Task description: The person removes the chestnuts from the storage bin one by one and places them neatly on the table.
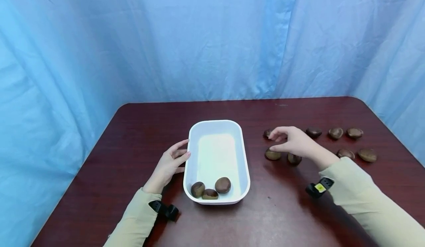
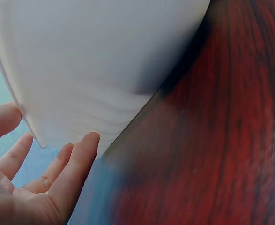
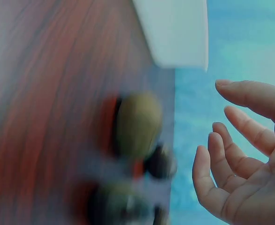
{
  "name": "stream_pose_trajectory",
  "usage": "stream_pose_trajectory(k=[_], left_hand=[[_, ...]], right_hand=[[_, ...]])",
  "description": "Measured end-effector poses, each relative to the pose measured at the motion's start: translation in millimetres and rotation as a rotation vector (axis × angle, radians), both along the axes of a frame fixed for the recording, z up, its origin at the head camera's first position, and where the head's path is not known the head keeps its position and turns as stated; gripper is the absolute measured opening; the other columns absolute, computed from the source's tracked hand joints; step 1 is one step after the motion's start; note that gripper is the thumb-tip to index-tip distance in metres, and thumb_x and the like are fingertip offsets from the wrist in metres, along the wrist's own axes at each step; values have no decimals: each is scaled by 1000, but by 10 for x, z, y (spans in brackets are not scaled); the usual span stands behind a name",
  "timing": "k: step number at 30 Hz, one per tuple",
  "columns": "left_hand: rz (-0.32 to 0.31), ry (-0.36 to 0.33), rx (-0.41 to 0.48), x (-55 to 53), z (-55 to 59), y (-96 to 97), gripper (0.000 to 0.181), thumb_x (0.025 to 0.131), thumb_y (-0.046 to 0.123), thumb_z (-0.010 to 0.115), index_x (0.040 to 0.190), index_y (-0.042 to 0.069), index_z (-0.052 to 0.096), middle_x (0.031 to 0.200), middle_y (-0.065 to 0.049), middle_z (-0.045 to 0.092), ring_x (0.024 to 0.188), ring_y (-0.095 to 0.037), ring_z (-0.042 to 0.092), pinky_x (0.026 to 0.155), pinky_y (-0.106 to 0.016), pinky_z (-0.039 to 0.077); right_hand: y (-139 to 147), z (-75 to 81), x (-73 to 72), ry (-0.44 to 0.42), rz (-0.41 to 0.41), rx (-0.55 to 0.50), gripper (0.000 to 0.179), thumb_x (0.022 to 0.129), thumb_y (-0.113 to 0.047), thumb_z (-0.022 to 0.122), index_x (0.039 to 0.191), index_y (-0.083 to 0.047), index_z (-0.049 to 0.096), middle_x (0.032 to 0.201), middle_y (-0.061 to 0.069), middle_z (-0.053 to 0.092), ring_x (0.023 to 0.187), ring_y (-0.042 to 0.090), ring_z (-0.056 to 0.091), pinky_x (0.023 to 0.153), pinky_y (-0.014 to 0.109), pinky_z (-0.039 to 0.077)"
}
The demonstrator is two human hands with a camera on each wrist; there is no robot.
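Observation:
A white rectangular tray (image 1: 245, 162) stands on the table with three brown chestnuts inside at its near end, one of them this rounded chestnut (image 1: 223, 185). My left hand (image 1: 167, 167) is at the tray's left side, its thumb and fingertips touching the rim and outer wall, fingers loosely extended. Over the chestnuts right of the tray hovers my right hand (image 1: 292, 142), thumb and fingers apart with nothing between them. Close below it lie a chestnut (image 1: 273, 154) and another chestnut (image 1: 294, 159). A farther chestnut (image 1: 267, 133) is partly hidden by its fingertips.
More chestnuts lie in two loose rows to the right, including a back-row chestnut (image 1: 355, 133) and a front-row chestnut (image 1: 367, 155). The dark red-brown table (image 1: 149, 125) ends at the back before a blue curtain (image 1: 212, 40).

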State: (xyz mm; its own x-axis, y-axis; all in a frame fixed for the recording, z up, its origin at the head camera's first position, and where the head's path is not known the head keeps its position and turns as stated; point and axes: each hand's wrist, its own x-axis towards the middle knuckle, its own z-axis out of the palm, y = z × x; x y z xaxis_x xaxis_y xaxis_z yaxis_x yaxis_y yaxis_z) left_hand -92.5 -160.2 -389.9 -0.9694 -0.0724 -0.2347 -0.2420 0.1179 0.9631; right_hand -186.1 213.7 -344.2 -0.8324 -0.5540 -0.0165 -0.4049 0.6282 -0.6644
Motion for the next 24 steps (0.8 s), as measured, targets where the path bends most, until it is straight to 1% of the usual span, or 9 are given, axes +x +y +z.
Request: stream_pose_trajectory(k=[3, 9, 13, 17, 20, 24], left_hand=[[1, -1, -1, -7, 3, -2, 49, 94, 14, 58, 141, 17, 44, 124, -21, 56, 91, -16, 65, 72, -31, 57], [-5, 1, -2, -7, -2, -8, 49, 94, 15, 59, 141, 17, 44, 124, -21, 55, 90, -15, 65, 73, -32, 57], [-6, 3, -4, -2, 0, -6, 49, 94, 16, 59, 141, 17, 44, 125, -21, 55, 90, -15, 65, 74, -33, 57], [-3, 2, -5, -1, -1, -4, 49, 94, 15, 59, 141, 17, 44, 124, -21, 55, 90, -14, 65, 74, -33, 57], [-2, -1, -2, -4, -7, 0, 49, 94, 16, 59, 141, 17, 44, 124, -21, 55, 90, -15, 65, 73, -33, 57], [0, -6, -2, -5, -11, 4, 49, 94, 16, 59, 141, 18, 44, 125, -21, 55, 90, -16, 65, 74, -34, 57]], right_hand=[[-232, 28, -1, 0, 36, -35, 25, 82, -16, 73, 103, -6, 64, 104, 14, 64, 98, 29, 60, 82, 40, 51], [-670, 119, 28, -27, 115, -120, 28, 81, -17, 74, 104, -3, 64, 103, 15, 63, 96, 26, 60, 81, 36, 53], [-929, 240, 69, -31, 165, -124, 30, 82, -17, 74, 106, -3, 64, 104, 13, 63, 96, 24, 59, 80, 34, 52], [-1179, 351, 119, -45, 225, -131, 29, 82, -17, 74, 106, -4, 64, 106, 14, 63, 99, 28, 59, 78, 32, 53], [-1349, 395, 156, -57, 266, -146, 28, 82, -16, 73, 105, -4, 64, 108, 15, 63, 100, 30, 59, 78, 30, 53], [-1538, 416, 221, -41, 330, -131, 26, 82, -17, 73, 104, -6, 64, 106, 11, 65, 100, 29, 61, 78, 28, 53]])
